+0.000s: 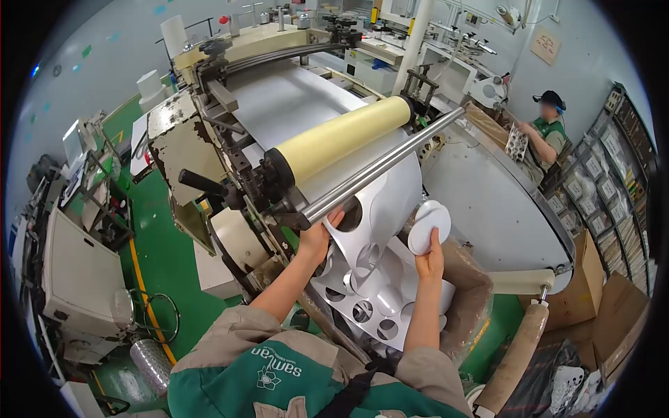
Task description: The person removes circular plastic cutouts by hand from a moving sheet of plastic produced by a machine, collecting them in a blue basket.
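Note:
White round discs, lying together as a small stack, are held upright in my right hand, its fingers closed on their lower edge. My left hand is at the edge of a white sheet with large round holes, just below the steel bar; part of its fingers is hidden by the sheet. The sheet hangs down from the yellow roller. Below both hands, more punched white sheet lies crumpled in a box lined with plastic.
The machine bed stretches away ahead. A seated co-worker holds a perforated piece at the right, beside a shelf rack. Cardboard boxes and a wrapped roll stand lower right; a cabinet is at left.

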A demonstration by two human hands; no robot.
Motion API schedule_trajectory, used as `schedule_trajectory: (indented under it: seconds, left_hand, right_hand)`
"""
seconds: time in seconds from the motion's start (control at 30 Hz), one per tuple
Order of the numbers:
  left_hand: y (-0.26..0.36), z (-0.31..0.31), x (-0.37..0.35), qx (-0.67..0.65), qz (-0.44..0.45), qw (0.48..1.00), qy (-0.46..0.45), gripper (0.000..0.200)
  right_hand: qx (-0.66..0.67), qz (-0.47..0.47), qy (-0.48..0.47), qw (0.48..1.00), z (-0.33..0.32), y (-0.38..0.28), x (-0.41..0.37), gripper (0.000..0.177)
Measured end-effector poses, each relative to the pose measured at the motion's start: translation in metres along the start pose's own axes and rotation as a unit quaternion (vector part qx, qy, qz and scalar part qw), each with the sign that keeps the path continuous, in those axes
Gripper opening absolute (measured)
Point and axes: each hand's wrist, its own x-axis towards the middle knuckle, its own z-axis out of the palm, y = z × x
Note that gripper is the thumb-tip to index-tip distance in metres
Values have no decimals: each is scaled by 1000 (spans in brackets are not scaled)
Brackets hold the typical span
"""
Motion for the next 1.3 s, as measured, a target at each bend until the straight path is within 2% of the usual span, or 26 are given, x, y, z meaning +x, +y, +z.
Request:
schedule_trajectory:
  seconds: [0.1,0.17,0.2,0.23,0.27,0.3,0.33,0.37,0.47,0.53,0.6,0.63,0.7,0.77,0.83,0.9,1.0,1.03,1.1,1.17,1.2,1.23,1.3]
  left_hand:
    - [-12,-5,-19,59,-62,996,-35,41]
    - [-22,-10,-28,118,-98,988,-29,40]
    - [-28,-19,-22,130,-98,987,13,37]
    - [-26,-17,-17,94,-52,994,36,33]
    - [-22,-15,-10,48,-43,998,24,32]
    - [-16,-12,-6,1,-32,999,11,32]
    - [-19,-17,0,1,-35,999,9,30]
    - [-27,-24,6,17,-20,1000,-12,29]
    - [-12,-4,-10,2,-58,997,-42,31]
    - [-10,-9,-9,13,-84,995,-47,33]
    - [-6,-5,-3,-5,-47,999,-2,34]
    - [-4,-3,0,-14,-27,999,22,35]
    - [-1,-3,-1,-7,-22,1000,9,35]
    - [2,-1,-2,1,-14,1000,-6,35]
    - [-1,-3,-6,15,-13,1000,-5,35]
    - [-5,-6,-12,53,-44,998,-6,34]
    - [-17,-24,5,120,-58,989,64,33]
    - [-18,-25,10,33,-23,998,50,32]
    - [-26,-37,29,-5,19,999,28,31]
    - [-9,-17,13,-16,-81,996,34,29]
    - [-10,-5,2,64,-14,997,39,29]
    - [-20,-13,2,6,8,1000,-24,29]
    - [-16,-14,-1,-6,-45,999,-16,31]
  right_hand:
    - [-144,-43,-60,987,37,3,-2,44]
    - [-266,-51,-114,956,59,15,2,42]
    - [-306,-34,-125,943,71,20,3,41]
    - [-346,-15,-137,928,82,26,4,39]
    - [-362,-31,-158,918,88,38,9,39]
    - [-445,-14,-180,877,95,43,12,38]
    - [-457,10,-190,869,102,49,11,37]
    - [-468,30,-200,860,109,54,8,37]
    - [-389,31,-236,890,95,62,7,40]
    - [-279,4,-176,944,77,62,5,43]
    - [-182,-1,-84,980,45,60,11,46]
    - [-141,6,-21,990,24,53,20,47]
    - [-71,5,33,997,-7,37,26,44]
    - [-25,-12,48,998,-11,19,19,42]
    - [-1,-15,1,1000,-3,10,15,40]
    - [-73,-31,-26,996,15,10,14,40]
    - [-212,-26,-86,973,47,22,13,44]
    - [-251,-18,-114,961,61,26,10,44]
    - [-301,-32,-185,935,90,37,4,43]
    - [-358,-23,-248,900,105,51,11,43]
    - [-433,-26,-256,864,113,55,13,42]
    - [-433,-14,-263,862,116,58,13,42]
    - [-434,10,-274,858,116,60,12,42]
